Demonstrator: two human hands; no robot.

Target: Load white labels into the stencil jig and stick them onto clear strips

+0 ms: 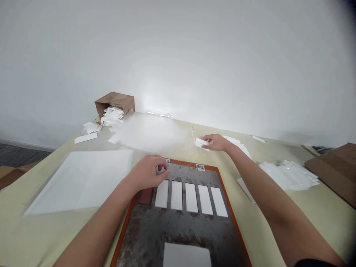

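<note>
My left hand [151, 171] hovers over the upper left of a dark metal plate [155, 230] with an orange edge. Its fingers are curled in toward the thumb, and whether anything is between them is hidden. The plate has a row of narrow slots. White card strips [191, 197] fill several of them, and the leftmost slot [146, 196] shows dark red. Beyond the plate's far edge, my right hand [216, 142] has its fingers closed on small white strips [200, 143] at the table surface. A larger white card [187, 255] lies on the plate's near part.
A cardboard box [116, 98] on its side spills white strips at the back left. A wide white sheet [83, 181] lies left of the plate. White plastic bags [289, 176] and a brown carton [336, 168] sit at the right. A white wall [178, 55] rises behind the table.
</note>
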